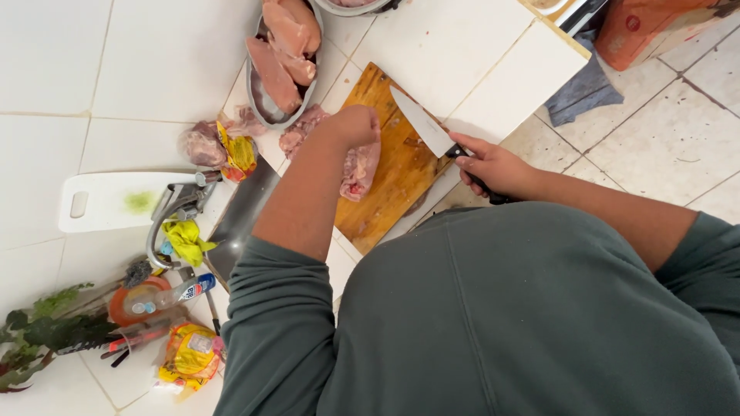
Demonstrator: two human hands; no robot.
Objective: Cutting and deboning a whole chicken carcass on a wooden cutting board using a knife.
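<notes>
The left hand (353, 127) is closed into a loose fist and presses down on a piece of raw chicken (362, 171) that lies on the wooden cutting board (393, 181), near the board's edge at about 9 o'clock; the fingers curl under, probably to keep the tips away from the blade while the meat is held steady. The right hand (493, 166) is shut firmly around the black handle of a chef's knife (422, 123), and the blade lies flat-angled over the board, pointing toward 10 o'clock, with its tip near the left hand but not touching the meat as far as I can see. The board sits tilted on the white tiled table (455, 46), close to the person's body, which makes it easy to reach with both arms. At 11 o'clock from the board stands a metal bowl (262, 104) with several larger raw chicken pieces (281, 46), kept just beside the board so that it is near to hand. More meat scraps and a yellow wrapper (239, 154) lie at 9 o'clock from the bowl, beside the sink tap (173, 212). A white plastic cutting board (108, 200) with a green stain rests farther out at 9 o'clock. A grey cloth (582, 92) lies on the floor at 3 o'clock.
</notes>
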